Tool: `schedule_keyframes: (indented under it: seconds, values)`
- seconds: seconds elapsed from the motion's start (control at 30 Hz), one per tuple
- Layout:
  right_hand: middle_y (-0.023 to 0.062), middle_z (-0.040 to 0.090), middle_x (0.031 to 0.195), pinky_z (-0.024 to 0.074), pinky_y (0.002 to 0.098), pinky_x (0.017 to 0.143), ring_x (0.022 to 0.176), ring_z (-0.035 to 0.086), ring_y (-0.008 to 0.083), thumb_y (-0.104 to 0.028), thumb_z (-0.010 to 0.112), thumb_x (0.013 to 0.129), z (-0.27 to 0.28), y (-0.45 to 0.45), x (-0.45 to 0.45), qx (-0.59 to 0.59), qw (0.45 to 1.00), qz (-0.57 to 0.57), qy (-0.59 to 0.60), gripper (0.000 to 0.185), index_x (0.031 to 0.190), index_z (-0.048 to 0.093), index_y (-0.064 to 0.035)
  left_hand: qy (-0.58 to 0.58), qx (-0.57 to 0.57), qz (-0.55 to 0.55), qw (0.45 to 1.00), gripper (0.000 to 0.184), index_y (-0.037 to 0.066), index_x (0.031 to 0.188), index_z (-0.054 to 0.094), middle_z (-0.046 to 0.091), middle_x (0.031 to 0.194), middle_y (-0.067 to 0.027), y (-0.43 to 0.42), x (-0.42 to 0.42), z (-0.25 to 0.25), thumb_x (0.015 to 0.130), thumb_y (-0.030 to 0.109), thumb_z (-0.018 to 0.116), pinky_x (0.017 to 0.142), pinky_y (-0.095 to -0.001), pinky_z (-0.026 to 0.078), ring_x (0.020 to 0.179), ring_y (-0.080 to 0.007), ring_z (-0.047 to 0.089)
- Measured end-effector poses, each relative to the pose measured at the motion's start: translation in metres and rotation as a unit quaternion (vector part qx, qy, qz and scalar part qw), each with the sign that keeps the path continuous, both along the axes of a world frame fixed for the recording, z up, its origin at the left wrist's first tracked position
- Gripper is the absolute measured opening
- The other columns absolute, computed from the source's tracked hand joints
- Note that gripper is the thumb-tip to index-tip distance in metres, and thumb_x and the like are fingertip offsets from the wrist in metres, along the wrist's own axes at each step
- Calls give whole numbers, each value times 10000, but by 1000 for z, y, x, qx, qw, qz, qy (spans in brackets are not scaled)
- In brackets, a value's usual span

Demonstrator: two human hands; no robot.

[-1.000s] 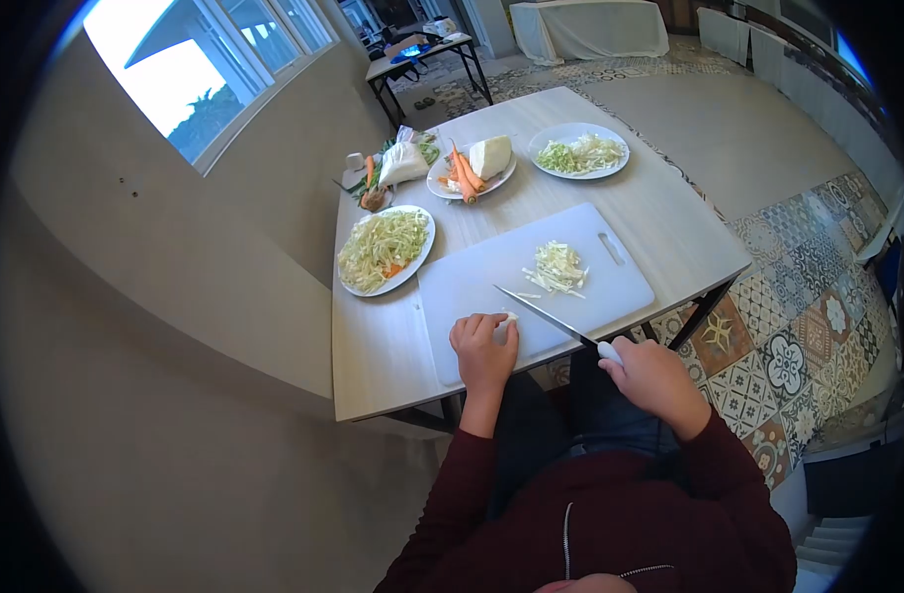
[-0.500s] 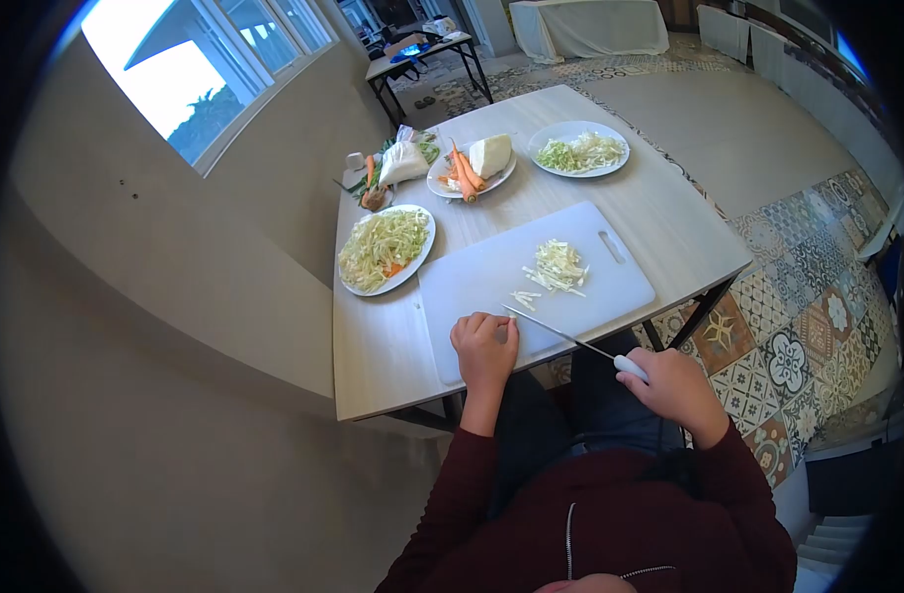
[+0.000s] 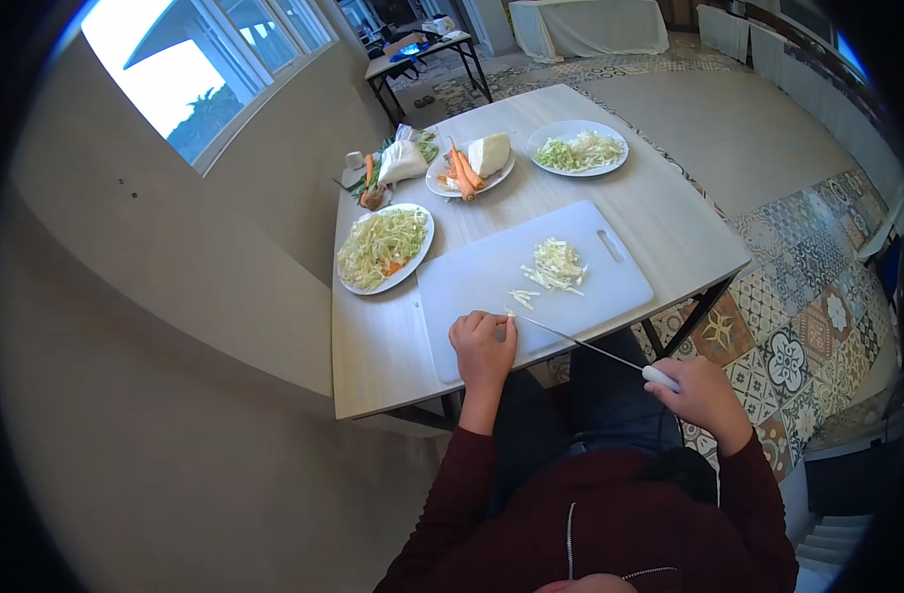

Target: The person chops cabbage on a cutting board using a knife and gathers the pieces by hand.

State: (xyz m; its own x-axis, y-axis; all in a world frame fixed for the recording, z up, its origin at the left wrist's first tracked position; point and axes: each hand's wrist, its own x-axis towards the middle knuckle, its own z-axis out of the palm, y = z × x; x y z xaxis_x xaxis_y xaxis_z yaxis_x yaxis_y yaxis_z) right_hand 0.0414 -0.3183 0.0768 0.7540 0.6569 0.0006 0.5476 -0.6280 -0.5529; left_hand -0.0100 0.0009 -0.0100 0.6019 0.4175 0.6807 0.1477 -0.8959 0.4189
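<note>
My right hand (image 3: pixel 706 395) is wrapped round the white handle of a knife (image 3: pixel 590 346). The blade slants up and left, its tip beside the fingers of my left hand (image 3: pixel 484 346). Those fingers are bent on the near part of the white cutting board (image 3: pixel 472 282), against a small pale vegetable piece (image 3: pixel 510 314), mostly hidden. A few cut strips (image 3: pixel 524 296) lie just beyond the blade, and a larger pile of pale shreds (image 3: pixel 555 265) sits farther right on the board.
Left of the board stands a plate of shredded vegetables (image 3: pixel 383 247). Behind it are a plate with carrots (image 3: pixel 467 176) and a white vegetable chunk (image 3: pixel 488 155), a plate of green and white shreds (image 3: pixel 578 150), and a white bag (image 3: pixel 402 161) by the wall.
The knife and my right hand have moved right and toward me. More cut strips now lie apart from the pile, near my left hand, which has stayed in place.
</note>
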Motion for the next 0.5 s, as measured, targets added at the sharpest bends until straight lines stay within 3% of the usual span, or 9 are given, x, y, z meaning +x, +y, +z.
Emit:
schedule_keyframes:
  seconds: [0.5]
  values:
    - [163,695,802,537,493,689,764,676,381,-344,625,911,1,63,16,-57,996,49,-41,276,945,694,-80,2,-10,-14,1000,54,104,756,702,621,808,-29,1,-1,-1,749,117,754,894,-406,420,851,-255,580]
